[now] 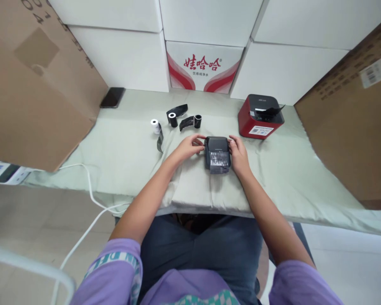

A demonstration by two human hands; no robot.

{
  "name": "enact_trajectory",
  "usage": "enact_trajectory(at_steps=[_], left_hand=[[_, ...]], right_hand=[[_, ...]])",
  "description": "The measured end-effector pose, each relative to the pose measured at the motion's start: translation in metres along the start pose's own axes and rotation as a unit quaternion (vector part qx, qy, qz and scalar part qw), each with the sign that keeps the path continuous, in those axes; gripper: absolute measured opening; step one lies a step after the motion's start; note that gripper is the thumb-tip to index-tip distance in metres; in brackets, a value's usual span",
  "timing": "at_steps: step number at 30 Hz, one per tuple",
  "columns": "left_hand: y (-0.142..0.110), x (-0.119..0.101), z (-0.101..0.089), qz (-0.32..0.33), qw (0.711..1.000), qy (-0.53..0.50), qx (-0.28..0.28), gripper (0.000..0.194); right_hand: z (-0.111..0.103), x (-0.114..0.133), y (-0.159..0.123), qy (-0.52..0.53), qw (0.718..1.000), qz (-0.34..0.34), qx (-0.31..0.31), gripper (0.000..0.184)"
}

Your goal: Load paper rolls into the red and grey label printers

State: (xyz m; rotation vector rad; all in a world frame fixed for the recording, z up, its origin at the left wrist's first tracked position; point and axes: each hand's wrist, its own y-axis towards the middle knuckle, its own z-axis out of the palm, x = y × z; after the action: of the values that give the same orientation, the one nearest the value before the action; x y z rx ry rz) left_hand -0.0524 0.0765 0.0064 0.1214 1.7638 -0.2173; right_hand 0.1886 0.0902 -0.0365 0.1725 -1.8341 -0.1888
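Observation:
A small dark portable printer (217, 146) lies on the cloth-covered table in front of me, with a strip of dark printed paper (219, 162) hanging from its near side. My left hand (191, 146) holds its left edge with curled fingertips. On the opposite side, the fingers of my right hand (238, 152) grip the right edge. Beyond my left hand are a white paper roll (155, 126) with a dark tail, an upright black roll (173, 120) and another black roll (197, 121), both partly unwound.
A red and black box-shaped printer (260, 117) with black paper sticking out stands at the back right. A phone (113, 98) lies at the back left. Large cardboard boxes (34, 97) flank the table, and white cartons (206, 67) line the back. A white cable (90, 186) hangs over the front edge.

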Motion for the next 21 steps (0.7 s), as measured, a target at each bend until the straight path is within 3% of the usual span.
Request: enact_trajectory(at_steps=[3,11,21], left_hand=[[0.003,-0.005,-0.003,-0.027,0.999,-0.008,0.031,0.040],[0.004,-0.015,0.001,-0.060,0.997,-0.020,0.046,0.037],[0.000,-0.024,0.007,-0.078,0.996,-0.039,0.031,0.033]], right_hand=[[0.000,0.004,0.000,0.003,0.999,0.031,-0.012,0.055],[0.001,0.010,-0.002,-0.010,0.999,0.028,-0.013,0.055],[0.003,0.025,-0.006,-0.050,0.998,0.014,-0.030,0.046]])
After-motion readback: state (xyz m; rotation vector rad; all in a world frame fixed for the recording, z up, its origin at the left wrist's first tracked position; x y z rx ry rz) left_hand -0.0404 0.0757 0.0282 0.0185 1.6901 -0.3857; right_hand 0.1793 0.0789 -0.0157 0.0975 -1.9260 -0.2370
